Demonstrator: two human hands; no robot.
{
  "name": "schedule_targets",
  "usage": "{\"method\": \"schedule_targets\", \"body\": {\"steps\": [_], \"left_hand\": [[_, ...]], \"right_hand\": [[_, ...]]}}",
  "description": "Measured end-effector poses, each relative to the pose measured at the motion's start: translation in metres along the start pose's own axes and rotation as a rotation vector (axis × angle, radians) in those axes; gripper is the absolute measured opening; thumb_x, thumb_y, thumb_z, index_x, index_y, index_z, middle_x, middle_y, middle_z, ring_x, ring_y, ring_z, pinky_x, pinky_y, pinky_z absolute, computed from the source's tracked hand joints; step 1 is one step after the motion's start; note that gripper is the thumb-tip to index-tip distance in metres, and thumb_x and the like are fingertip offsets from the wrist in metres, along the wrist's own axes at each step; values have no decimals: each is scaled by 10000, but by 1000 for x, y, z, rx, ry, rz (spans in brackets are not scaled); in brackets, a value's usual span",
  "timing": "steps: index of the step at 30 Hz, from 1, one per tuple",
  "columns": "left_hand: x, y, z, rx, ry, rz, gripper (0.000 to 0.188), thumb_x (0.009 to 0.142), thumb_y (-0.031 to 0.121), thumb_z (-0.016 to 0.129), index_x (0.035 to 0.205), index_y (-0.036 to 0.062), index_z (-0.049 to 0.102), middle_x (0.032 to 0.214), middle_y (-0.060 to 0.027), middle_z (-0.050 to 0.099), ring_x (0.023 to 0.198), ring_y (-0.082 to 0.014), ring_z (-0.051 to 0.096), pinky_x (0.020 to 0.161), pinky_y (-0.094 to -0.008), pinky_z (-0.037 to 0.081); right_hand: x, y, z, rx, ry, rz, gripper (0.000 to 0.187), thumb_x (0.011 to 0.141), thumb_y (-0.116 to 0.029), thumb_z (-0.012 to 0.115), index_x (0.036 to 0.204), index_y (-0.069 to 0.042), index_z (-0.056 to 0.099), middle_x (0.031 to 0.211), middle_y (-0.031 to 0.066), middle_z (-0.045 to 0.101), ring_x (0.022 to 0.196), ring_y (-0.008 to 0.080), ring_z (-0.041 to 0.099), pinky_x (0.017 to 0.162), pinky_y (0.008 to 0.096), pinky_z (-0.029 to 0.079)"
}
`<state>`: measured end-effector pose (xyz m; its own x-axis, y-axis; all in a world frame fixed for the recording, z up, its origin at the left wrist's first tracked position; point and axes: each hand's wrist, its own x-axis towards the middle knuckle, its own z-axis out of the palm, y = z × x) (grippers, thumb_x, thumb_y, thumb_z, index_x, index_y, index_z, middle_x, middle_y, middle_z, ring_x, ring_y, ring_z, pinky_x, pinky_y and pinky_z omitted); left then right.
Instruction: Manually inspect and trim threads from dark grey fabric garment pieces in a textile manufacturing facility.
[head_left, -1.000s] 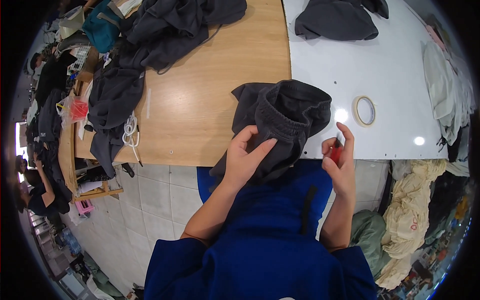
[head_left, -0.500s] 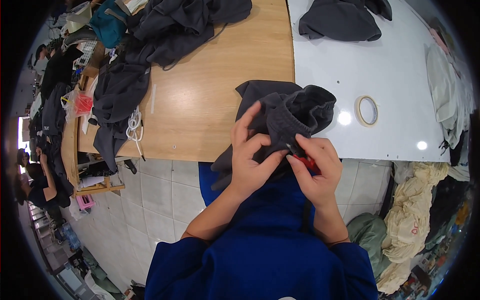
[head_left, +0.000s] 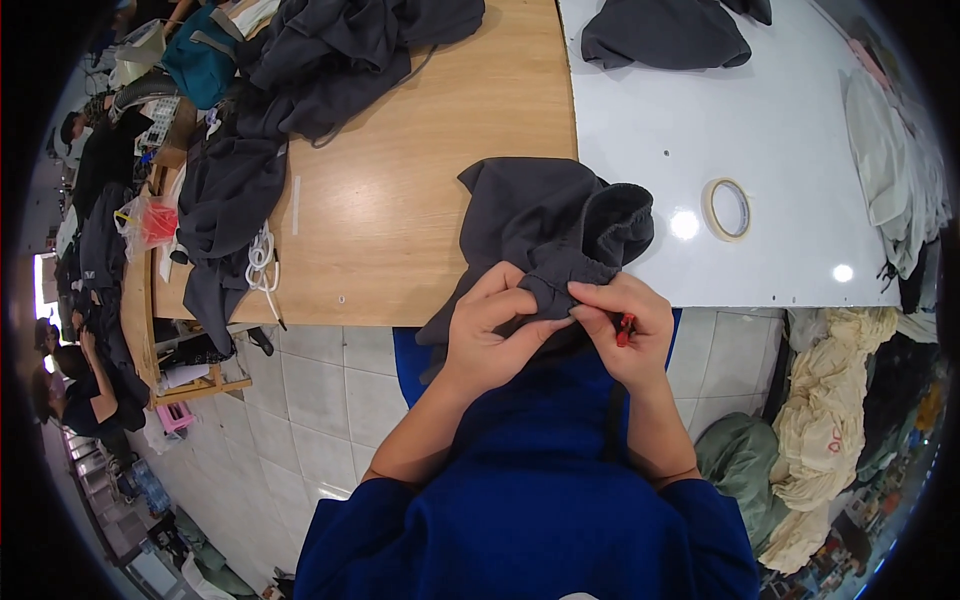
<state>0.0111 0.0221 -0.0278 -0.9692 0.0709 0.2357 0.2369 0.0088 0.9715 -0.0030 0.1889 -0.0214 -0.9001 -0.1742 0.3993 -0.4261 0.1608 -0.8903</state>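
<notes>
A dark grey garment [head_left: 520,205] with a gathered elastic opening [head_left: 618,232] lies over the near table edge and hangs down in front of me. My left hand [head_left: 495,330] grips a fold of its cloth below the opening, thumb and fingers brought together. Close beside it, my right hand [head_left: 630,325] pinches the same cloth between thumb and forefinger. A small red tool [head_left: 626,330] is tucked into the curled fingers of my right hand; most of it is hidden, so its kind is unclear. The fingertips of both hands nearly meet at the cloth.
On the white tabletop [head_left: 640,130] lies a roll of tape [head_left: 726,210], with another dark garment [head_left: 665,35] farther back. Dark garments [head_left: 340,60] and a white cord [head_left: 262,262] cover the wooden table's left. Cream cloth [head_left: 825,430] is heaped at right. Other people work far left.
My hands have turned the garment so a fold now sits between my fingertips. The red tool has shifted back into my right palm, and the view has moved slightly.
</notes>
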Motion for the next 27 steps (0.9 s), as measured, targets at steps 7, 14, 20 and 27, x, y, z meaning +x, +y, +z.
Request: {"method": "schedule_targets", "body": {"steps": [7, 14, 20, 27], "left_hand": [[-1, 3, 2, 102, -41, 13, 140, 692, -22, 733, 781, -26, 625, 770, -50, 514, 662, -115, 478, 550, -222, 372], [-2, 1, 0, 65, 15, -68, 160, 732, -25, 706, 807, -50, 567, 801, -50, 477, 698, -105, 464, 594, -205, 379], [-1, 4, 4, -86, 22, -153, 125, 775, -44, 665, 854, -63, 570, 862, -41, 469, 762, -95, 472, 655, -186, 394], [-2, 5, 6, -191, 23, -202, 124, 790, -42, 653, 897, -59, 592, 889, -38, 474, 796, -94, 485, 678, -189, 411]], "right_hand": [[-1, -1, 11, -116, 177, -43, 117, 764, 42, 661, 865, -11, 633, 658, 31, 531, 545, 102, 452, 514, 209, 351], [-18, 3, -3, 599, 150, 258, 390, 844, -50, 577, 1183, -43, 385, 770, 14, 463, 670, 52, 418, 559, 169, 339], [-20, -4, -5, 40, 136, 210, 353, 739, -6, 686, 1070, -17, 565, 820, 61, 558, 684, 126, 515, 625, 219, 424], [-9, -11, 2, -128, 176, 67, 336, 665, 11, 750, 988, -5, 660, 845, 98, 603, 703, 164, 576, 620, 223, 456]]}}
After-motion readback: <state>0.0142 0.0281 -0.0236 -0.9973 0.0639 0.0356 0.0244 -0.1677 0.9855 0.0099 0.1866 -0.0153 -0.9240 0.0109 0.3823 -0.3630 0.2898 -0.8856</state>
